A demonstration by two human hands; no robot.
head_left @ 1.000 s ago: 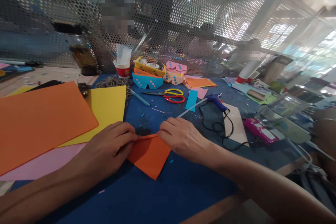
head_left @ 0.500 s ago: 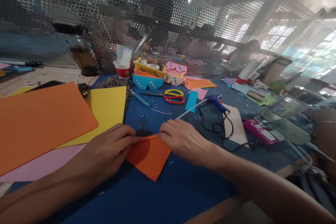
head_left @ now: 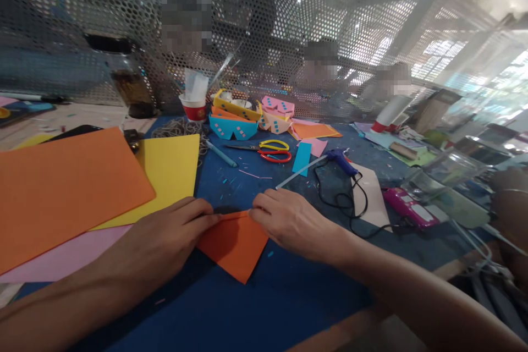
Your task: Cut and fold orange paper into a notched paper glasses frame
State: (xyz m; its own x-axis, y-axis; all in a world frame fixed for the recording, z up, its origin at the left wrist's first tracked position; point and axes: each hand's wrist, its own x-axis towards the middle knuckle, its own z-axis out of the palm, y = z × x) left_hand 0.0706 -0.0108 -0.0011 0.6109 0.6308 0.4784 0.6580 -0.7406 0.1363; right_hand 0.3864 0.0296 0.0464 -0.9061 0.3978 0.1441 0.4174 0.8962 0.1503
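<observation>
Barely anything has shifted: the left hand [head_left: 174,235] and right hand [head_left: 289,223], fingers closed, still hold the far edge of the orange paper [head_left: 239,247], which lies on the table [head_left: 231,316] between them. Only the left fingers reach slightly straighter along that edge than a second ago.
</observation>
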